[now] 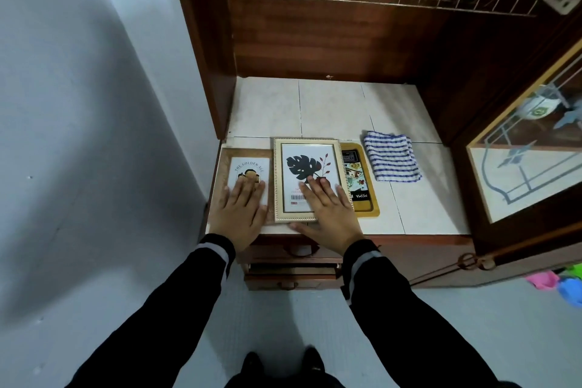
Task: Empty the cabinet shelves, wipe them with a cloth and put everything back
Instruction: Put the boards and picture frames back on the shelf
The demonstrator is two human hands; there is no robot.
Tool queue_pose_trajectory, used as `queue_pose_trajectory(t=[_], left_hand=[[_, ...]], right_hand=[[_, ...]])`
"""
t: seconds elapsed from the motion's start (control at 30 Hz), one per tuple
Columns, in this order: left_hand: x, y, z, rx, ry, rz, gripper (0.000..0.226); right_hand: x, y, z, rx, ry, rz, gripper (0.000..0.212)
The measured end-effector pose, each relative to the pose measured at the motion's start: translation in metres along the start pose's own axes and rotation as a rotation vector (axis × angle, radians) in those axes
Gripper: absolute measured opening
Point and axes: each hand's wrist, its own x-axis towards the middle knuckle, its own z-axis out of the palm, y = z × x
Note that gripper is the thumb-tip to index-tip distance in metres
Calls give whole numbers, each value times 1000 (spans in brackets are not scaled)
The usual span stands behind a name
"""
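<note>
Cloth (392,157): blue-and-white stripes. Large frame (310,179): cream-gold border, black leaf print. Small frame (248,179): brown. Tray (367,186): mustard yellow. Shelf (330,107): white tiles. Cabinet (315,41): reddish-brown wood.

Tiled shelf (330,110) w/ 3 frames (307,167) & striped cloth (392,156)

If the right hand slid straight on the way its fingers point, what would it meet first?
The right hand lies flat on the leaf picture frame, fingers aimed at the cabinet's back. It would probably meet the frame's raised far rim first; beyond that, bare tiled shelf, then the back panel.
</note>
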Motion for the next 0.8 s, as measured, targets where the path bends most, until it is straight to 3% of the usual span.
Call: queue_pose_trajectory(t=[0.37,0.63,0.8], left_hand=[[-32,-11,-2,-7,80,44,79],[-55,-30,8,96,72,192,102],[-62,-32,19,92,205,227,106]], right_hand=[[-22,-5,7,-27,28,50,101],[-37,-16,16,15,138,109,96],[-47,-24,26,-51,280,130,104]])
